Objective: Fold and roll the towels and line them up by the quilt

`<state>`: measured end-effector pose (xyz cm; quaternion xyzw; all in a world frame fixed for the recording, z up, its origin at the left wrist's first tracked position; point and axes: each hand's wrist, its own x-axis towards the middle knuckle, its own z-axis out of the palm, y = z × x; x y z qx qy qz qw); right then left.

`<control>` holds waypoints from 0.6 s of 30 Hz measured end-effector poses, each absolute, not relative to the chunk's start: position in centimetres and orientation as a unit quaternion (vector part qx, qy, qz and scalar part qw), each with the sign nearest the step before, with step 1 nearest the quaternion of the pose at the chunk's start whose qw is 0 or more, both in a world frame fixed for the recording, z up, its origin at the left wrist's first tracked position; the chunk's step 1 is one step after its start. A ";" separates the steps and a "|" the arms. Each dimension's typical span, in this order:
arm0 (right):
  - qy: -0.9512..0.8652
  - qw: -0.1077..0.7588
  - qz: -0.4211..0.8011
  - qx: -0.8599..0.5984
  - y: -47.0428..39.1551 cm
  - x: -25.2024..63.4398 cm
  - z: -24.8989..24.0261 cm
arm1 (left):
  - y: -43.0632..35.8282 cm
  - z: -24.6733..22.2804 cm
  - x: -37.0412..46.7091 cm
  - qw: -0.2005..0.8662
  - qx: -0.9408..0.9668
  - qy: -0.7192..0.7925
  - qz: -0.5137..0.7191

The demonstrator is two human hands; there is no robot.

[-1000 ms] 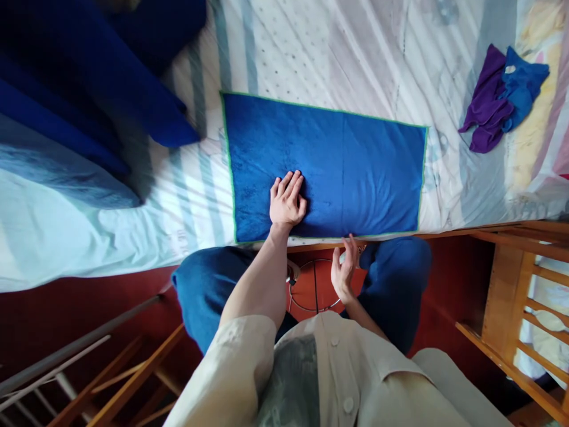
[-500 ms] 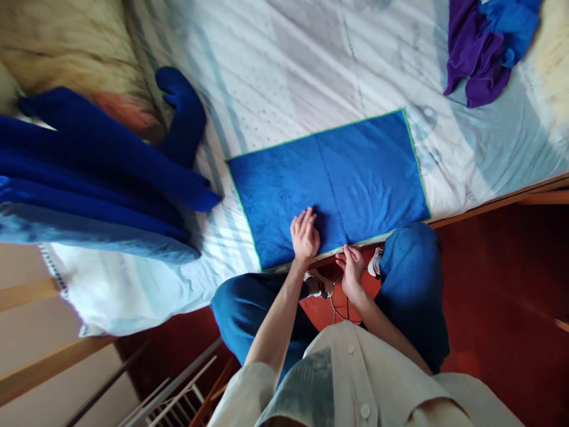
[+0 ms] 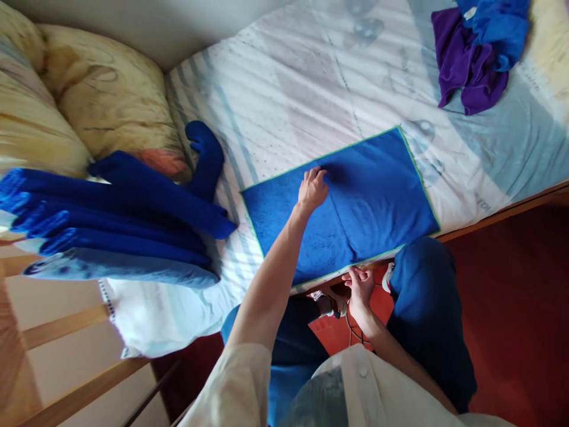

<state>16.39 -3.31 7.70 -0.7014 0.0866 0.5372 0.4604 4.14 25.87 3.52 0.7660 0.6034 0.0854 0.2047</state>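
A blue cloth [image 3: 373, 196] with thin green edging lies spread at the near side of the bed. One crease runs across its middle, ending in a small pucker at the near edge. My left hand [image 3: 313, 191] rests over the cloth close to its far edge, fingers slightly bent and apart, holding nothing. At the near edge, beside the pucker, my right hand [image 3: 361, 286] is closed, its fingertips pinched at the cloth's border. The exact grip is partly hidden.
Folded blue fabrics [image 3: 128, 219] are piled at the left, near yellowish pillows [image 3: 120, 101]. A crumpled purple cloth [image 3: 471, 65] and a blue cloth [image 3: 502, 29] lie at the far right of the patterned bedsheet [image 3: 302, 89]. The bed's wooden edge [image 3: 502, 213] borders the red floor [image 3: 511, 296].
My left hand has slid from the near part of the cloth toward its far edge. My right hand stays at the near edge. The view has shifted, showing more of the pillows.
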 end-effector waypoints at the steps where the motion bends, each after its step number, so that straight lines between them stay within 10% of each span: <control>1: 0.100 0.459 0.544 -0.695 -3.2 16.4 7.8 | 27.5 3.7 4.1 0.207 0.762 0.611 0.061; 18: 0.240 0.466 0.654 -0.546 -2.9 16.9 7.9 | 34.0 5.4 4.9 0.288 0.661 0.693 -0.006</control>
